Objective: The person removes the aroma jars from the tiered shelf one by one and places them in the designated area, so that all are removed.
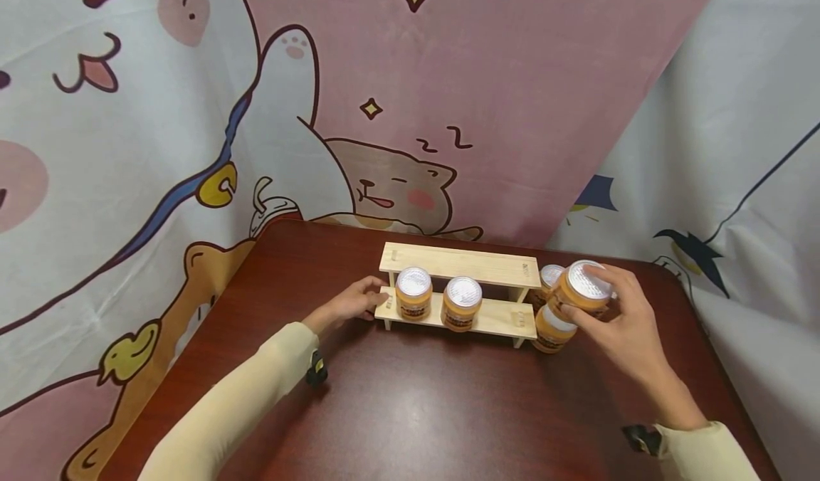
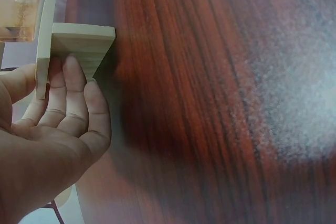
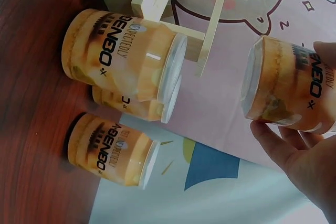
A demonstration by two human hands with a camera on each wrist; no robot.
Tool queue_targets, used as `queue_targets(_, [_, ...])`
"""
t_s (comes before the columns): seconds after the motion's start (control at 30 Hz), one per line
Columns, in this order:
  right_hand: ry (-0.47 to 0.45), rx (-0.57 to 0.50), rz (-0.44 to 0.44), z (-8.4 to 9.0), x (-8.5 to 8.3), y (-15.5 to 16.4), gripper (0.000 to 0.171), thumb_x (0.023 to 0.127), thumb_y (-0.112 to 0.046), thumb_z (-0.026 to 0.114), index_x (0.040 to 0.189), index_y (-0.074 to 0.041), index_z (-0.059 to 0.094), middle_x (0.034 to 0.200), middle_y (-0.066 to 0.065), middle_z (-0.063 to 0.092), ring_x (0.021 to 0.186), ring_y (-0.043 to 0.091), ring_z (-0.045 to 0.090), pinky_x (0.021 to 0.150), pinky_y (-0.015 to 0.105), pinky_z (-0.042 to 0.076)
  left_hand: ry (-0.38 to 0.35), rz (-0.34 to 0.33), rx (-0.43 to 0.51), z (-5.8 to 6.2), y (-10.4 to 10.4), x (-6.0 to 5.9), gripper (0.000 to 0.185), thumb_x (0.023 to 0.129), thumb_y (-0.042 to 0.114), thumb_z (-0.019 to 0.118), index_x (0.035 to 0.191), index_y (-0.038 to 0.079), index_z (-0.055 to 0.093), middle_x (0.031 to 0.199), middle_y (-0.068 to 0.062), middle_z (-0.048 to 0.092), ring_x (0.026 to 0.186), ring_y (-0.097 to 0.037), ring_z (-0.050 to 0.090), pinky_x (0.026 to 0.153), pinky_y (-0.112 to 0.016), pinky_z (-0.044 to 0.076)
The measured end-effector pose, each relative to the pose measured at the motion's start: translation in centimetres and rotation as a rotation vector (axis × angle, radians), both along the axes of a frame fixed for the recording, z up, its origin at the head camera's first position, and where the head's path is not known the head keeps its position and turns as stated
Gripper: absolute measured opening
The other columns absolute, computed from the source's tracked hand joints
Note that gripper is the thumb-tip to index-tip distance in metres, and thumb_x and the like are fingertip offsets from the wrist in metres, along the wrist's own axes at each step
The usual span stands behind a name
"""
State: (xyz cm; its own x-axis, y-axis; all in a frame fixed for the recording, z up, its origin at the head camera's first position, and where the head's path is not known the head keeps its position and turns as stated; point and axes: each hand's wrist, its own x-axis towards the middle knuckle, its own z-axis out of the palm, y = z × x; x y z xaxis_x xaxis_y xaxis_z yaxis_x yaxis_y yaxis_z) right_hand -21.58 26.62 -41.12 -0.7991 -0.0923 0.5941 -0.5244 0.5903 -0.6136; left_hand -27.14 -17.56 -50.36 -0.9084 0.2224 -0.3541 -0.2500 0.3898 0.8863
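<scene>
Two jars (image 1: 438,300) sit on rack (image 1: 461,264), right hand (image 1: 624,328) grips a third jar (image 1: 581,289), left hand (image 1: 351,303) open-fingered steadying rack end, two table jars (image 1: 549,317) left.

Your L hand (image 1: 351,303) reaches fwd, arm stretched out in a cream sleeve, fingers (image 2: 68,98) straight and close together, tips pressing. Your R hand (image 1: 624,324) is raised, wrist bent, fingers (image 3: 273,140) and thumb curled in a grip.
</scene>
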Motion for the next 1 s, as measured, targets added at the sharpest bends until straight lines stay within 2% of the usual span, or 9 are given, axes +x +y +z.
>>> queue_targets(0.17, [-0.029,-0.003,-0.010,-0.1,0.1,0.4,0.076,0.064,0.008,0.089,0.133,-0.005,0.059,0.125,-0.018,0.047,0.101,-0.004,0.047,0.071,0.003,0.039,-0.001,-0.001,0.003,0.0,0.0,-0.1,0.037,0.103,0.023,0.055,0.135,0.006,0.048,0.105,-0.011,0.068,0.087,-0.017,0.066,0.080,-0.040,0.056])
queue_targets(0.4, [-0.057,0.009,-0.031,-0.4,0.3,0.8,0.081,0.065,0.006,0.089,0.137,-0.008,0.056,0.122,-0.025,0.044,0.105,-0.006,0.047,0.078,0.002,0.037,0.006,-0.010,0.006,0.2,0.0,0.0,0.037,0.104,0.023,0.054,0.135,0.004,0.047,0.105,-0.012,0.068,0.086,-0.017,0.066,0.080,-0.042,0.056])
queue_targets(0.6, [-0.070,0.018,-0.042,-0.6,0.7,1.1,0.081,0.066,0.003,0.089,0.139,-0.010,0.055,0.124,-0.025,0.045,0.106,-0.008,0.047,0.081,0.002,0.036,0.003,-0.007,-0.003,0.3,0.1,0.2,0.037,0.104,0.023,0.054,0.135,0.005,0.048,0.106,-0.012,0.068,0.087,-0.017,0.067,0.081,-0.043,0.056])
queue_targets(1.0, [-0.088,0.024,-0.062,-1.0,1.0,1.9,0.080,0.068,0.003,0.088,0.140,-0.007,0.053,0.125,-0.026,0.044,0.105,-0.009,0.048,0.081,-0.001,0.038,0.002,-0.006,-0.002,0.1,0.1,0.1,0.036,0.104,0.023,0.053,0.135,0.005,0.048,0.109,-0.014,0.067,0.088,-0.019,0.067,0.080,-0.042,0.056])
